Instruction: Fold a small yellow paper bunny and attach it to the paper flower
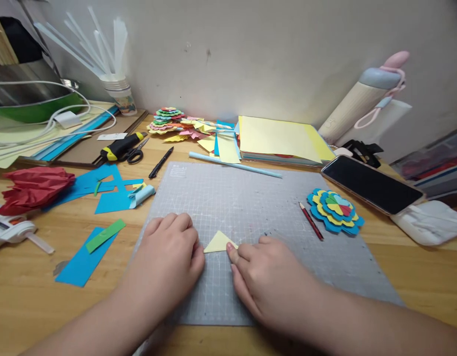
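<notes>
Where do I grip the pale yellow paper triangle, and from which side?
Probably pinch the pale yellow paper triangle at its far tip, coming from the far side. That tip is uncovered and points away from the person, while the right hand touches its right part and the left hand sits at its left corner. It looks thin and flat, so pinch lightly.

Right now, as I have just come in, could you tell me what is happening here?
Someone is handling a paper triangle on a gray mat. The right hand touches the triangle's right side; the left hand is at its left corner, but whether it grips is unclear. A pencil lies on the mat, and a paper flower overlaps the mat's right edge.
</notes>
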Available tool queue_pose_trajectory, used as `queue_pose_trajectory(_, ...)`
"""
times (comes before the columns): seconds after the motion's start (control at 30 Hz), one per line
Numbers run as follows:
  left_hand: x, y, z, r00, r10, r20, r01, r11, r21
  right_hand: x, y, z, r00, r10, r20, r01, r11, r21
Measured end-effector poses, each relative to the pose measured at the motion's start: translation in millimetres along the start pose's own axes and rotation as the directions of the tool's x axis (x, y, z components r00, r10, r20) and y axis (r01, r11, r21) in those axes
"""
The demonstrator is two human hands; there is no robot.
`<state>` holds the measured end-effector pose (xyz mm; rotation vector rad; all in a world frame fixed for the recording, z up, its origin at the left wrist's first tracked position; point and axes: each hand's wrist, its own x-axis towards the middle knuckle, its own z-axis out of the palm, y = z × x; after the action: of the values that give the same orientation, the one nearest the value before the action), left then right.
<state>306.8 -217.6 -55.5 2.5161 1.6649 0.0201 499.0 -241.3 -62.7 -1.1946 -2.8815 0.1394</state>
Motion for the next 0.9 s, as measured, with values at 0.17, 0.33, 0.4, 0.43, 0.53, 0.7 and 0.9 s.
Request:
queue_pose_trajectory(0.17, -10, 9, -6.6, 0.993, 0.085, -0.081, -0.088, 0.995, -0.039, 1, 0, -1, 1.0, 0.003, 0.029, -0.003, 1.0, 0.008)
queue_pose_trajectory(0.33, -19, 27, -2.1, 0.973, 0.229, 0.003, -0.229, 0.973, 0.0, 0, 0, 0, 1.0, 0.011, 0.009, -0.011, 1.0, 0.013)
queue_pose_trajectory(0.4, -20, 29, 3.8, 0.956, 0.294, 0.001, -0.294, 0.954, 0.067, 0, 0, 0, 1.0, -0.004, 0.006, 0.004, 1.0, 0.016)
queue_pose_trajectory(0.43, -21, 28, 7.0, 0.943, 0.332, -0.008, -0.329, 0.939, 0.099, 0, 0, 0, 1.0, -0.01, -0.001, 0.01, 1.0, 0.012)
queue_pose_trajectory(0.53, -23, 26, 14.0, 0.91, 0.412, -0.037, -0.401, 0.9, 0.173, 0, 0, 0, 1.0, -0.004, -0.027, 0.005, 1.0, 0.006)
queue_pose_trajectory(0.7, -28, 20, 12.7, 0.903, 0.427, -0.042, -0.409, 0.887, 0.216, -2, 0, -2, 0.997, 0.058, -0.042, -0.059, 0.998, -0.027)
queue_pose_trajectory(0.9, -35, 11, 10.5, 0.93, 0.366, -0.035, -0.348, 0.907, 0.237, -3, 0, -11, 0.984, 0.137, 0.117, -0.131, 0.99, -0.051)
